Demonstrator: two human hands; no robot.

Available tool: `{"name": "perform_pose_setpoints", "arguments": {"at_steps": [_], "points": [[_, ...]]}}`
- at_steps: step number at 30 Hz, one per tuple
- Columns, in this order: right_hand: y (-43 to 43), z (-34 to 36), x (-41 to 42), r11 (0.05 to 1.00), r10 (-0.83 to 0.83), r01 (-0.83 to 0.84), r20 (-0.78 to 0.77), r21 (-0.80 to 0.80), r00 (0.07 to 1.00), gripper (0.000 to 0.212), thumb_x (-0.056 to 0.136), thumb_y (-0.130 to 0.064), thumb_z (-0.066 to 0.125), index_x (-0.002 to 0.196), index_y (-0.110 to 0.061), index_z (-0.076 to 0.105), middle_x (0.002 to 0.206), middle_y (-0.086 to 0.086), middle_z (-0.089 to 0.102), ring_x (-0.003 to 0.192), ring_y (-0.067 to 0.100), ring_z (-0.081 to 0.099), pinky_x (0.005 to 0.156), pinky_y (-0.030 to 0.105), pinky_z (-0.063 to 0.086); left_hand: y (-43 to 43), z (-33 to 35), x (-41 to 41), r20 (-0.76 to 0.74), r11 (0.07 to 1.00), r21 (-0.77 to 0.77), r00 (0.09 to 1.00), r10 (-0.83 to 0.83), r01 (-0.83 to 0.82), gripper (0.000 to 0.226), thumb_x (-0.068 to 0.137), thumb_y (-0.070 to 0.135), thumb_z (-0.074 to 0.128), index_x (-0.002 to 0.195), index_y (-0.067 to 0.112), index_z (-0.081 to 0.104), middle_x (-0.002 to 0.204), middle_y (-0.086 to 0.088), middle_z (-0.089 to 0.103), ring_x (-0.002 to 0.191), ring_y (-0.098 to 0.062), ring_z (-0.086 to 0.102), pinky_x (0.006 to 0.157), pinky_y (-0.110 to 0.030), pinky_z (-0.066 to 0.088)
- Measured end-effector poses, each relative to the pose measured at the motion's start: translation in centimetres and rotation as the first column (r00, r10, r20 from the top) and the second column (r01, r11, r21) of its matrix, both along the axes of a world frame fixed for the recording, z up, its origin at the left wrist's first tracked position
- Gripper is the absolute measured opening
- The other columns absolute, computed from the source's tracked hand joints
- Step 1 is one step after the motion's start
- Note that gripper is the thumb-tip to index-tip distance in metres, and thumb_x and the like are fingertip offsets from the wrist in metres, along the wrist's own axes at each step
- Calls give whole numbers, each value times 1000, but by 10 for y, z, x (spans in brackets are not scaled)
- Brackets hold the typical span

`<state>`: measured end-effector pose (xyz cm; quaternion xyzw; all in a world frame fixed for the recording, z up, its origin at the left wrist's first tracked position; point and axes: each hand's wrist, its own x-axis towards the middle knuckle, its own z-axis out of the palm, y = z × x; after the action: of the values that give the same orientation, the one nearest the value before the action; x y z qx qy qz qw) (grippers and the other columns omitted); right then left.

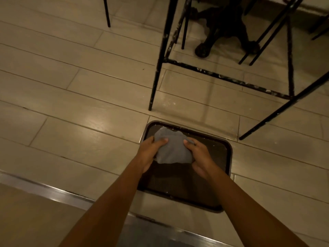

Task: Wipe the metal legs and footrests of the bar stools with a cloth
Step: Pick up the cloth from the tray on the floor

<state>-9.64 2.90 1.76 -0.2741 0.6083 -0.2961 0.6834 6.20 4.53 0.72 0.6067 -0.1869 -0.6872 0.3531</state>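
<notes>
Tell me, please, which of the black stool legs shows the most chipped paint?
The thick leg joining the footrest's left end, its foot just beyond the tray's far left corner. Pale flecks run down it; the other legs look mostly plain black.

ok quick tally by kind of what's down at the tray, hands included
cloth: 1
tray: 1
hands: 2, left hand and right hand, both gripping the cloth
total: 4

Bunched grey cloth (173,150) sits above a dark tray (178,186), near scuffed black stool legs (157,77).
</notes>
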Motion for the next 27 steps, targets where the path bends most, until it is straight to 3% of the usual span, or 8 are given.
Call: {"name": "perform_pose_setpoints", "arguments": {"at_steps": [7,10,12,14,17,21,24,27], "points": [[2,72,68,994,-36,39,28,-105,999,11,91,-21,53,95,-22,63,100,5,68,91,19,65,78,37,54,-5,82,59,18,992,-122,999,39,-37,31,93,19,53,123,14,56,119,-7,62,107,-20,61,94,-31,46],[2,97,101,991,-67,70,28,-111,997,13,91,-23,53,100,-21,63,101,3,67,92,18,65,68,27,55,-10,113,90,12,989,-146,1000,16,-14,45,91,27,55,126,1,48,127,-27,54,96,-23,63,81,-27,51],[3,112,121,989,-86,90,36,-120,996,19,91,-23,53,107,-17,61,104,5,67,93,19,65,65,26,54,-10,130,111,-11,990,-137,999,32,-33,37,93,21,52,127,9,51,128,-14,57,106,-20,61,87,-29,51],[2,126,139,983,-106,110,37,-144,994,18,91,-22,53,106,-18,61,106,5,66,95,19,64,70,28,54,-12,143,132,-31,989,-144,999,5,-10,33,92,20,53,125,19,54,126,-7,59,107,-16,61,89,-28,51],[-6,144,165,974,-155,165,78,-153,985,16,91,-19,53,105,-18,60,109,7,65,96,20,64,75,30,55,-21,162,163,-18,989,-141,998,-57,54,36,87,20,60,123,21,53,120,-10,63,99,-17,65,76,-26,56],[-24,161,195,955,-196,216,115,-205,974,19,90,-15,53,109,-15,58,115,11,62,102,25,62,83,35,55,-41,186,195,-41,986,-149,995,-85,78,46,87,11,60,131,16,48,123,-13,61,109,-26,62,93,-42,51],[-40,168,213,941,-218,237,101,-241,971,18,90,-14,54,107,-14,60,119,16,60,107,31,60,92,47,50,-58,196,210,-30,978,-187,995,-100,93,36,91,9,54,126,12,50,123,-15,60,108,-26,61,92,-39,51],[-58,173,227,934,-241,260,106,-245,965,15,89,-12,55,102,-18,61,118,15,61,107,30,59,92,47,50,-76,201,224,-36,977,-199,996,-87,78,30,92,10,51,122,12,52,121,-14,60,106,-23,62,91,-36,51]]}}
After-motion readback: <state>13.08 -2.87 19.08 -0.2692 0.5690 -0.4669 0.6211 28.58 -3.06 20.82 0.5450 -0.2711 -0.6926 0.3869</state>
